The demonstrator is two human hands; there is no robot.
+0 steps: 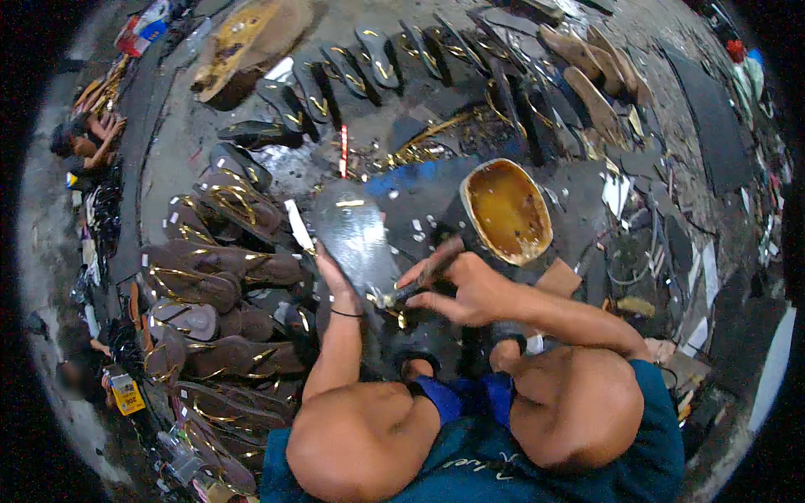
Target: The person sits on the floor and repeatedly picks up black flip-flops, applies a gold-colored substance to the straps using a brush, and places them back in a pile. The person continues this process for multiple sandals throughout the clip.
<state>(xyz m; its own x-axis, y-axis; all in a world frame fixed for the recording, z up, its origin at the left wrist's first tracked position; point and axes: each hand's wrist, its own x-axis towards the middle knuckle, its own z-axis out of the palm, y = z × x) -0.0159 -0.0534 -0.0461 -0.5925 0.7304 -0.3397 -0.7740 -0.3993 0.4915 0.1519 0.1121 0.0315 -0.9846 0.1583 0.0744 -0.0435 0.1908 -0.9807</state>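
The person sits low with bare knees bent, near a cream-rimmed tub (475,230) of sticky-looking yellow-brown stuff (503,205). A shiny grey, flat, sole-shaped piece (348,239) is to the left of the tub. The left hand (335,281), farther left of the tub than the piece, grips the piece by its side, with some fingers hidden. A thin white strip (298,225) pokes out by that hand, and it is hard to tell if the hand has it too. The right hand (470,289), just below the tub, is curled around a short dark brown tool (438,263), whose blurry tip is at the piece's near end. Brown sandals with gold straps (272,267) are piled well left of the tub. Dark grey sandals (377,59) curve in a row beyond the tub.
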